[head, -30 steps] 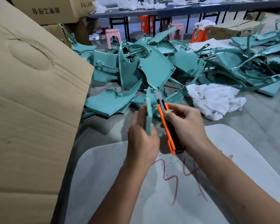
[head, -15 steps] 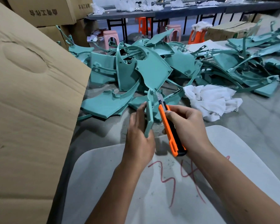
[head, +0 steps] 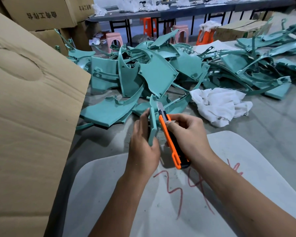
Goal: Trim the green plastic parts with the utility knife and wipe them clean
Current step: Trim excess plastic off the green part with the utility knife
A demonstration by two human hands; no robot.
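You're at a grey bench (head: 272, 134) w/ a pale board (head: 126, 202) nearest you, red scrawl on it. A big carton flap (head: 32, 117) fills your left side. Behind the hands lies a heap of green parts (head: 161, 74), a white rag (head: 220, 105) just beside it to the right. Far back: tables, pink and orange stools, more cartons.

Your left hand (head: 142, 144) grips one green part (head: 152, 124) upright, edge toward you, over the bench just past the board. Your right hand (head: 188, 132) is clenched round the knife (head: 171, 141), thumb on its orange body, blade out approx. against the part's upper edge; contact is hard to confirm.
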